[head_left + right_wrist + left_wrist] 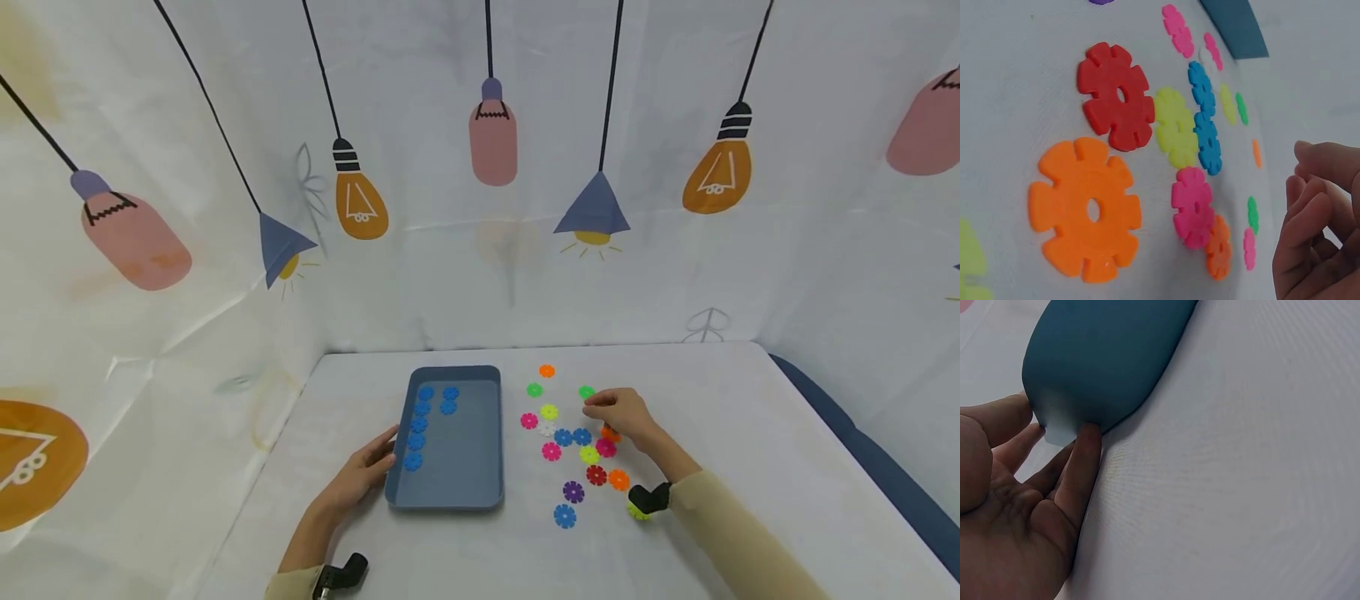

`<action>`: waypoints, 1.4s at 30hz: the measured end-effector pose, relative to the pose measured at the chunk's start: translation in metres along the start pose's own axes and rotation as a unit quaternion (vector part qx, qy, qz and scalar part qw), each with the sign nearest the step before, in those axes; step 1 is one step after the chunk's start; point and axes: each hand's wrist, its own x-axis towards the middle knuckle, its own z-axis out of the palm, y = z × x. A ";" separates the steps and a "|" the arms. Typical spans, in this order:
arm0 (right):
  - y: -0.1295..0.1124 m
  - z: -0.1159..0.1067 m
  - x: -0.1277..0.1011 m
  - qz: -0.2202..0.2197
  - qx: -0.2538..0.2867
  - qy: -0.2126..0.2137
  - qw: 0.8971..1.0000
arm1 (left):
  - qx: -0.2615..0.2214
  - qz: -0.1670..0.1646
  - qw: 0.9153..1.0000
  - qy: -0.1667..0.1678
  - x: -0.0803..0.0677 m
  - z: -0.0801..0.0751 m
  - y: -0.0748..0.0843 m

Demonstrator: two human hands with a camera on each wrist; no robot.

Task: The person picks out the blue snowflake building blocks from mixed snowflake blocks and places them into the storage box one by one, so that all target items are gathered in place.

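My left hand [365, 473] lies flat on the white table [750, 433] with its fingers fairly straight, the fingertips [1088, 434] pressed against the near left corner of the blue tray [457, 492]; nothing is gripped, the hand only touches the tray's outer wall. In the left wrist view the thumb [1004, 415] sits on one side of that rounded corner and the other fingers on the other side. Inside the tray lie several blue snowflake discs [418, 425], arranged along its left part, two of them toward the far end. My right hand [624, 414] hovers over the loose scatter of coloured discs [573, 450] to the right of the tray, well apart from my left hand. Its fingers [1310, 206] are curled loosely inward with the tips close together, and I cannot see anything held between them; whether they touch a disc below I cannot tell. Just beside that hand are a green disc [587, 392], an orange disc [611, 433] partly under the palm, and a pair of blue discs [573, 437] touching each other. Nearer to me lie a red disc [596, 475], an orange one [618, 479], a purple one [573, 492] and a single blue one [565, 516].
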 end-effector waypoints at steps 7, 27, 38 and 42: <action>0.015 0.006 -0.003 0.016 -0.025 0.011 0.999 | -0.006 0.002 1.000 -0.004 -0.001 0.003 -0.002; 0.023 0.026 -0.013 -0.034 -0.113 0.029 0.993 | 0.002 -0.007 1.000 0.012 -0.007 0.000 -0.001; 0.022 0.030 -0.015 -0.044 -0.141 0.022 0.989 | 0.005 -0.004 1.000 -0.001 -0.005 0.001 -0.001; 0.017 0.031 -0.014 -0.035 -0.139 0.025 0.989 | 0.007 0.000 1.000 0.002 -0.002 0.001 0.001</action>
